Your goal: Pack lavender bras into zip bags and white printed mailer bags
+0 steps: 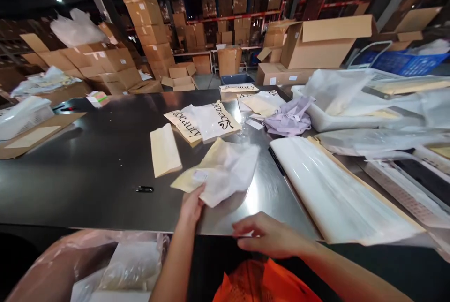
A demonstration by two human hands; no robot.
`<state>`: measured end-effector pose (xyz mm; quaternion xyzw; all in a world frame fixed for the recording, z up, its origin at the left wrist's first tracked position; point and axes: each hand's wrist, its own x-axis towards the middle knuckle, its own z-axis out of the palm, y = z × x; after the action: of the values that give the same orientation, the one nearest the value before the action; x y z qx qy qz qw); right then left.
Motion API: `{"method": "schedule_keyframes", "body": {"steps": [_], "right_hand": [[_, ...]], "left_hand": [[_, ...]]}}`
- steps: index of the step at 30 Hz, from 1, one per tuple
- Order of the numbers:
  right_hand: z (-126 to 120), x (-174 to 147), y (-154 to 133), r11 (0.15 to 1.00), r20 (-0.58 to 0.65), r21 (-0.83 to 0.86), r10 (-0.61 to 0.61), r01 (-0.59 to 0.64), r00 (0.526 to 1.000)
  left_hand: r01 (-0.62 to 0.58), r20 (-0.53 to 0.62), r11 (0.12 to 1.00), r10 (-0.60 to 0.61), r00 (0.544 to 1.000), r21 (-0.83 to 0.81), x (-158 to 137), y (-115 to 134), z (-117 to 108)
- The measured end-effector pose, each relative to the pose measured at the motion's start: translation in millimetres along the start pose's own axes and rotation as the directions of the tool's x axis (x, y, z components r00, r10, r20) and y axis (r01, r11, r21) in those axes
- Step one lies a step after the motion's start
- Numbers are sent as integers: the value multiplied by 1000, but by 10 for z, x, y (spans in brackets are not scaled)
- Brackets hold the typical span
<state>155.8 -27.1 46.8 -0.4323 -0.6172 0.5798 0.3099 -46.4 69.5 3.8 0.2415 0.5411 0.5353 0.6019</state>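
From my remote seat, I see the left hand (191,207) pinching the near edge of a whitish bag (234,168) over the desk (87,184), near a cream packet (165,149). The right hand (267,235) hovers by the desk's front edge, fingers loosely curled, thumb apart.

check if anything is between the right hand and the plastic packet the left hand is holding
Nothing visible is in the way: between the right hand and the plastic packet in the left hand, only shiny tabletop shows.
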Motion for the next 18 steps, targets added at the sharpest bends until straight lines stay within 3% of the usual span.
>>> {"method": "schedule_keyframes", "body": {"steps": [2,4,6,7,9,10,11,12,13,14,15,16,18], "right_hand": [[-172,-335,18,970,77,-232,97,-77,992],[-449,-411,26,891,-121,-425,118,-158,986],[-702,-303,96,765,-356,-572,91,-294,930],[-791,-215,155,692,-424,-622,94,-366,900],[-892,-35,298,584,-471,-666,152,-464,869],[-913,43,368,566,-475,-660,195,-494,858],[-923,108,430,569,-482,-637,232,-520,845],[-928,158,480,581,-497,-603,262,-546,827],[-931,193,515,597,-514,-564,287,-571,808],[-932,214,535,613,-524,-528,309,-587,794],[-927,219,541,634,-514,-501,330,-590,792],[-911,210,537,662,-481,-481,349,-575,804],[-827,146,514,729,-393,-445,363,-520,845]], "left_hand": [[-19,-126,986,40,991,166,136,80,-212],[-62,-203,959,121,972,276,248,245,-382],[-158,-287,862,325,901,482,268,445,-476],[-219,-276,747,477,834,628,229,527,-492],[-320,-101,417,728,678,851,42,588,-466],[-366,8,288,777,630,885,-99,547,-426],[-427,98,244,765,637,871,-265,455,-371],[-488,151,310,700,698,816,-444,313,-300],[-505,200,450,568,798,737,-625,130,-216],[-458,301,611,347,888,645,-797,-80,-122],[-295,367,760,80,927,579,-946,-303,-22],[-56,370,846,-171,913,530,-1066,-523,83],[292,359,871,-439,824,395,-1206,-891,292]]}}
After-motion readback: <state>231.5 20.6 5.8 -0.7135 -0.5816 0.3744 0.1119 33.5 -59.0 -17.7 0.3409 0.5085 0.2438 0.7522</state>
